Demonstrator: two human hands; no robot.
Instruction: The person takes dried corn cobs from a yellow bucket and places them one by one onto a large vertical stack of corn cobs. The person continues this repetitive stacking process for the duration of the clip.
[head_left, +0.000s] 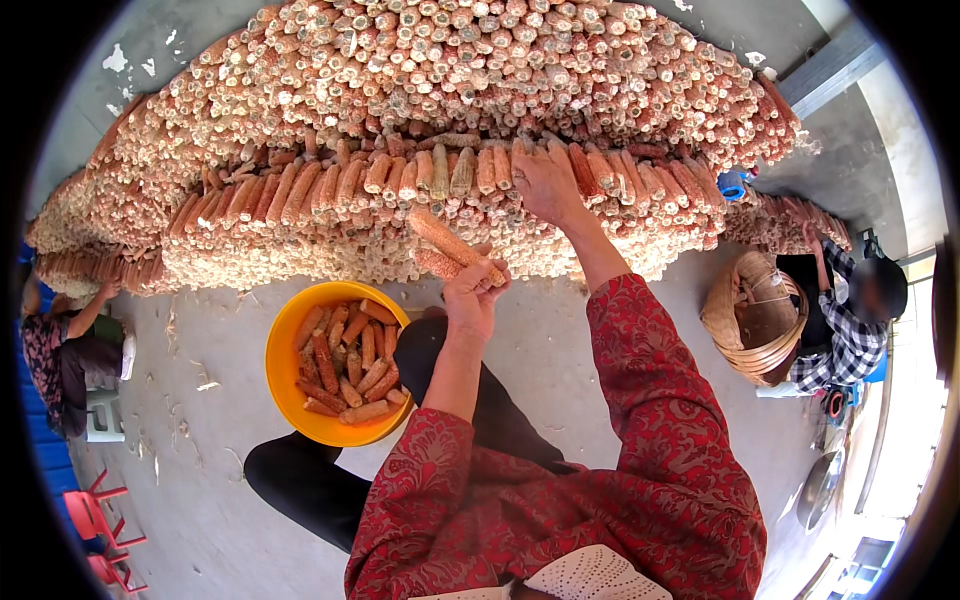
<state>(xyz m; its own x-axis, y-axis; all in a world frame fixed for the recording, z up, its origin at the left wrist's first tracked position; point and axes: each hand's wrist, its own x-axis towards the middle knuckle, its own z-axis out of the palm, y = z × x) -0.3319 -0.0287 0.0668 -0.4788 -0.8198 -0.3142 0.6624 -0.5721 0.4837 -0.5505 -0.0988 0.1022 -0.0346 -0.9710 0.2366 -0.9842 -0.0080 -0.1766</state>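
Two bare corncobs (446, 236) stick out of my left hand (474, 296), which grips them above my knee. My right hand (546, 184) reaches to the top row of a long stack of corncobs (420, 232). Its fingers close around a cob there, though the hand hides most of that cob. Along this row the cobs lie side by side, their ends pointing towards me. A yellow bucket (277, 360) stands on the floor to the left of my knee, with several loose reddish cobs (352, 360) inside.
Behind rises a taller stack of cobs (465, 67) against a grey wall. At the right, a person (844, 322) sits by a wicker basket (750, 367), reaching to the stack. Another person (67, 337) works at the far left. Red chairs (101, 517) stand at lower left.
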